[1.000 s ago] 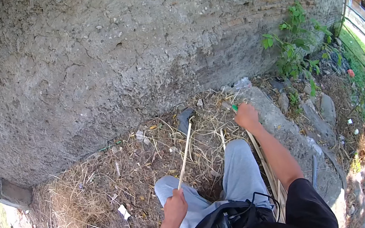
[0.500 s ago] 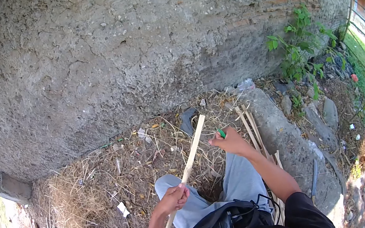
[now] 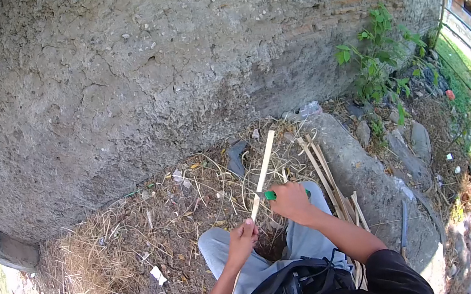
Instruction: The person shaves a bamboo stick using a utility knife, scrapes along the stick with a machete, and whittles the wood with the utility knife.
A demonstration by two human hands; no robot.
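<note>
My left hand is closed around the lower part of a pale, flat bamboo strip, which slants up and away from me. My right hand grips a knife by its green handle. The knife's short dark blade meets the strip just above my left hand; most of the handle is hidden in my fist. Both hands are above my lap, between my knees in grey trousers.
More strips lie to my right beside a concrete slab, which bears a long blue-grey tool. A black bag rests on my lap. Dry shavings cover the ground at left. A rough wall stands ahead.
My right hand has moved left and down, bringing the knife onto the strip. My left hand has shifted up and right along with the strip, which now stands steeper.
</note>
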